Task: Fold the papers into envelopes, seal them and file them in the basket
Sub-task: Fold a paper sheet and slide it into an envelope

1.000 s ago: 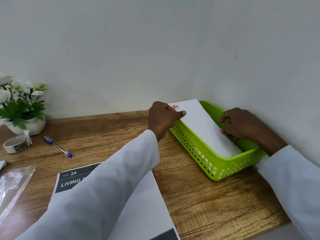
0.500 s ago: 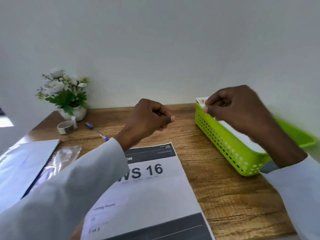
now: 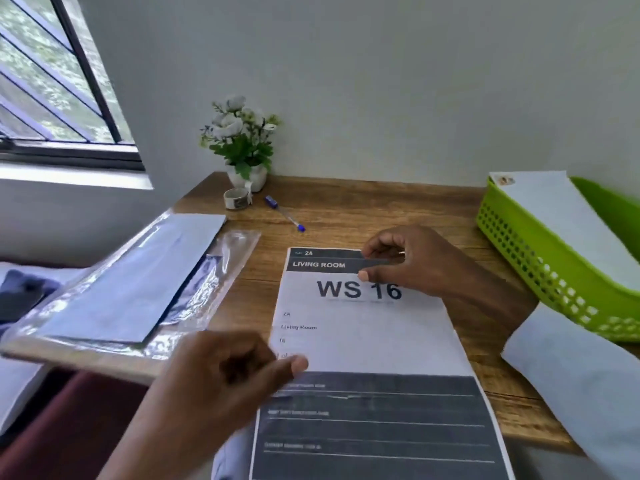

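A printed paper (image 3: 363, 334) headed "LIVING ROOM, WS 16" lies flat on the wooden desk in front of me, its lower end hanging over the front edge. My right hand (image 3: 419, 263) is at its top right corner, thumb and forefinger pinched around that corner. My left hand (image 3: 221, 382) is curled at the paper's left edge with the thumb on the sheet; whether it grips is hidden. A green basket (image 3: 519, 258) stands at the right and holds a white envelope (image 3: 561, 220) leaning inside it.
A clear plastic sleeve with blank envelopes (image 3: 138, 271) lies at the left of the desk. A tape roll (image 3: 236, 198), a blue pen (image 3: 285, 214) and a potted plant (image 3: 242, 140) sit at the back. A window is at the far left.
Both hands left the envelope in the basket and came back to the printed paper. The view swung left, away from the basket.
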Tool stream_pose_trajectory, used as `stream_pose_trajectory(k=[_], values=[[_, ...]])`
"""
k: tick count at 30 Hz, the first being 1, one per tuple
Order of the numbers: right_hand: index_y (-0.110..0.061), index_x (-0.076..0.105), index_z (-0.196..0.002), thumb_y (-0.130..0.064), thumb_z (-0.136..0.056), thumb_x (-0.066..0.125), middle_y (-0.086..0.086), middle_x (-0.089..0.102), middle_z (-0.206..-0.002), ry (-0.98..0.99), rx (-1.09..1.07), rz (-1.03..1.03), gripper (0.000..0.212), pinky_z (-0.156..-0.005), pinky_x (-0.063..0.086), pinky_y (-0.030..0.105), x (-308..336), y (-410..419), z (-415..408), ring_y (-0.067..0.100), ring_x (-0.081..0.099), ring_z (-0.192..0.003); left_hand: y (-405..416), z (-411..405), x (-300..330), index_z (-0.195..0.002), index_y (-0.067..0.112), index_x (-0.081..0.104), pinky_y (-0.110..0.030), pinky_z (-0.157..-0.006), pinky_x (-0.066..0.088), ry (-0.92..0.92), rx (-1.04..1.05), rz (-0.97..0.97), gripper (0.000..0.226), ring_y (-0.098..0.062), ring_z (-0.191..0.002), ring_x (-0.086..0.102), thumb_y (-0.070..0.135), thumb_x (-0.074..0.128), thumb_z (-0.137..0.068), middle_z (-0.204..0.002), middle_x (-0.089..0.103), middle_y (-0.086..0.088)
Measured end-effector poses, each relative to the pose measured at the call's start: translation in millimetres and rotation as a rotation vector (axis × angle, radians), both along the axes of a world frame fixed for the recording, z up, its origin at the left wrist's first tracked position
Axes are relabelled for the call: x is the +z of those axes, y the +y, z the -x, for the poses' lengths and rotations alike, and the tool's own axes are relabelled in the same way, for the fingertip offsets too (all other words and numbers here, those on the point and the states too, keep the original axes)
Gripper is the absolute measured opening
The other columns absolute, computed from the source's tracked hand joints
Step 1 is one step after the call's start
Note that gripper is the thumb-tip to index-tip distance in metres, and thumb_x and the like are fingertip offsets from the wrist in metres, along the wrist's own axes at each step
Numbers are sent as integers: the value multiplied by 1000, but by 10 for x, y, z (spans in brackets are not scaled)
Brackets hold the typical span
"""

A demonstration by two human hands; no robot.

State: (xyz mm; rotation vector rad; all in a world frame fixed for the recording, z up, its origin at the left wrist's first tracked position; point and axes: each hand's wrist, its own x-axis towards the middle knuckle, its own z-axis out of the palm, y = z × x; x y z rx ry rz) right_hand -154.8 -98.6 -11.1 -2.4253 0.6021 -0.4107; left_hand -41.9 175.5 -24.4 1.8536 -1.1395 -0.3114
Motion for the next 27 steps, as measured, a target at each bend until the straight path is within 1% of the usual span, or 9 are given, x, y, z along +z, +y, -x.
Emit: stream_pose_trajectory(k=[3,5,8,10,14,18,20,23,27], values=[[-30,63,-118,-58,-69,78,-15,66,-110,189,66,50,59,-82,56,28,6,40,-118,4,64,-94,356,132,-233,-44,18,52,-8,-41,27,-83,37,-107,67,4,-37,36,82,65,-59,-38,41,16],[-29,57,-127,-66,-68,74,-11,60,-121,288,104,134,71,-88,54,33,6,33,-168,10,60,-101,450,257,-344,-47,26,62,-8,-46,34,15,8,-176,59,4,-40,46,85,67,-53,-45,54,18],[-26,50,-136,-72,-65,71,-7,51,-130,392,120,218,87,-93,49,35,20,19,-263,14,52,-110,427,386,-351,-57,26,70,-6,-47,31,311,-76,-259,34,3,-41,47,58,80,-65,-48,59,11],[-26,50,-135,-75,-58,71,-6,51,-129,419,102,234,94,-92,49,34,66,-1,-282,14,52,-109,376,357,-289,-60,24,69,-12,-44,30,350,-120,-154,35,1,-40,44,57,78,-68,-46,59,4],[-26,53,-129,-73,-54,76,-4,54,-125,472,69,190,91,-89,50,33,116,15,-348,15,54,-105,295,211,-194,-77,27,68,-17,-50,42,90,47,-8,37,-1,-49,55,63,73,-69,-61,65,5],[-24,56,-121,-86,-56,62,3,58,-123,470,-132,427,90,-85,52,39,96,103,-186,22,54,-105,-35,19,-26,-98,37,63,-14,-63,44,-263,137,-211,50,1,-74,59,75,56,-67,-93,62,20],[-21,59,-111,-89,-64,50,4,63,-113,460,-272,564,83,-81,52,37,159,198,50,24,58,-98,-223,-118,-52,-104,33,60,-23,-69,45,-402,133,-328,56,-2,-80,55,77,52,-72,-102,57,17],[-22,60,-86,-92,-61,31,-1,63,-83,561,-368,526,80,-69,52,32,225,359,411,17,58,-74,-421,-236,-127,-104,29,58,-27,-71,42,-501,160,-370,60,-10,-88,52,79,54,-72,-107,54,10],[-22,60,-98,-89,-65,46,-1,65,-92,556,-389,461,75,-73,51,33,148,458,522,18,58,-81,-639,-355,-139,-98,26,54,-30,-74,40,-542,126,-417,66,-15,-99,48,83,56,-66,-110,52,4]])
